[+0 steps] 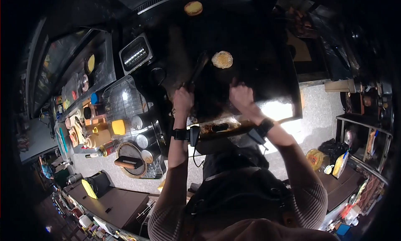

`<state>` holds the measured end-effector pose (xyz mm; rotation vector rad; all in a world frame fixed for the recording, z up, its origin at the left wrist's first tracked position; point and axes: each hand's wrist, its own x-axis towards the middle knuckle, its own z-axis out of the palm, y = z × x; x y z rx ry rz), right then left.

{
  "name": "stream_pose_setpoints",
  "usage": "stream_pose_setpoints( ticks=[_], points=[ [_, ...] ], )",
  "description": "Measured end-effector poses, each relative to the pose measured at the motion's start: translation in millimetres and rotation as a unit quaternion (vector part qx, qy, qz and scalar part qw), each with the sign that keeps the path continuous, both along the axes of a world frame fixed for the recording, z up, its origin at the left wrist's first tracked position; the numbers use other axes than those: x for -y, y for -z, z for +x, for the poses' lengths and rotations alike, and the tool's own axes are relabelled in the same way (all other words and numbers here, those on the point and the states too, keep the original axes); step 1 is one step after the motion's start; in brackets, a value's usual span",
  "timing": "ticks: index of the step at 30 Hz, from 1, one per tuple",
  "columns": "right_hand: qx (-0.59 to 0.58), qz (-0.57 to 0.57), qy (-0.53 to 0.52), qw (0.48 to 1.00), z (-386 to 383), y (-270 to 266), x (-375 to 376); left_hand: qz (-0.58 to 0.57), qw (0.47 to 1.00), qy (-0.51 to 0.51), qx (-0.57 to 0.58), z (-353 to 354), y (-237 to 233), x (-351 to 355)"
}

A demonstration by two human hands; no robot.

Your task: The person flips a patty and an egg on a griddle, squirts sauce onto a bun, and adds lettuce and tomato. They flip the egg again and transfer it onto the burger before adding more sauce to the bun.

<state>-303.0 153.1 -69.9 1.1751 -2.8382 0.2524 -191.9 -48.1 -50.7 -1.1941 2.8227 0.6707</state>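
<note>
My left hand (184, 100) is closed around the handle of a dark long-handled tool (201, 62), whose far end points up toward a round, pale-and-browned piece of food (222, 59). The tool's exact kind is lost in the shadow. That food lies flat on the dark griddle (250, 36). My right hand (242, 96) hovers below it over the griddle's near part, its fingers curled; whatever they hold, if anything, is hidden. Farther back, a bun-like round (193, 8) with a yellow top rests near the griddle's rear edge.
Left of the griddle stands a metal pan (136, 53). A wire rack (125, 99), metal canisters (145, 138), a yellow container (118, 127) and a round tray (131, 159) fill the left side. A grease trough (213, 127) runs along the front edge.
</note>
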Motion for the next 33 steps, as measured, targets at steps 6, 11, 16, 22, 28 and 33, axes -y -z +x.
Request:
stream_pose_setpoints(
  ticks=[6, 11, 16, 22, 28, 33],
  points=[
    [0.039, 0.021, 0.04, 0.998, 4, 10, 1, -0.001, 1.0, 0.003, 0.006, -3, -2, 3],
    [0.04, -0.004, 0.007, 0.999, -13, 31, 10, 0.015, 1.0, 0.021, -0.001, -10, -1, 10],
    [0.011, -0.015, 0.014, 1.0, -19, 28, -1, 0.012, 1.0, 0.015, 0.011, -17, -7, 12],
    [0.068, -0.122, 0.066, 0.988, -49, 38, -7, 0.015, 0.998, 0.058, -0.029, -20, -1, 23],
    [0.151, -0.161, 0.069, 0.973, -74, 45, 11, 0.044, 0.997, 0.058, 0.023, -24, 0, 29],
    [0.144, -0.221, 0.058, 0.963, -79, 52, 1, 0.076, 0.997, 0.001, -0.019, -13, 29, 40]
  ],
)
